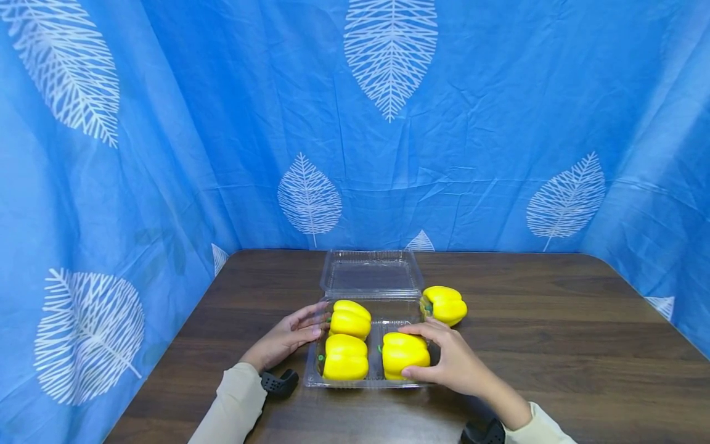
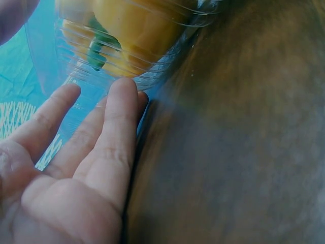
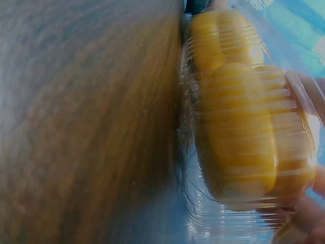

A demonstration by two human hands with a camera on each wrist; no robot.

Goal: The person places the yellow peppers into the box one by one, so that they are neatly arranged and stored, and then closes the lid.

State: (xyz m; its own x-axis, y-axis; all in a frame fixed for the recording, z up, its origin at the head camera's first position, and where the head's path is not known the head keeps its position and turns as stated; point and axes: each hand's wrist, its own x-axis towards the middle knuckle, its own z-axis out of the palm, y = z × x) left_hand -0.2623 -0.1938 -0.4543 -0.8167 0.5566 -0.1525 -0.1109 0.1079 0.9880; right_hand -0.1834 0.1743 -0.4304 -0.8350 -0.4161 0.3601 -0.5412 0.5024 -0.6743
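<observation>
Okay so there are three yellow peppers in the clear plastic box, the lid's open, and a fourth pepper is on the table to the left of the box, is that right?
Not quite: the head view shows the fourth pepper on the table to the right of the clear plastic box, not the left.

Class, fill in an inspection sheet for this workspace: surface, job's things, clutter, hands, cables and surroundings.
Surface: dark wood-grain table.
Job's things: clear plastic box, its lid open; three yellow peppers inside, a fourth pepper outside on the table, beside the far right corner.
Clutter: nothing seen.
Hands: left hand rests its fingers against the box's left side; right hand grips the right-hand pepper in the box.
Cables: nothing seen.
Surroundings: blue curtain with white leaf prints.
</observation>
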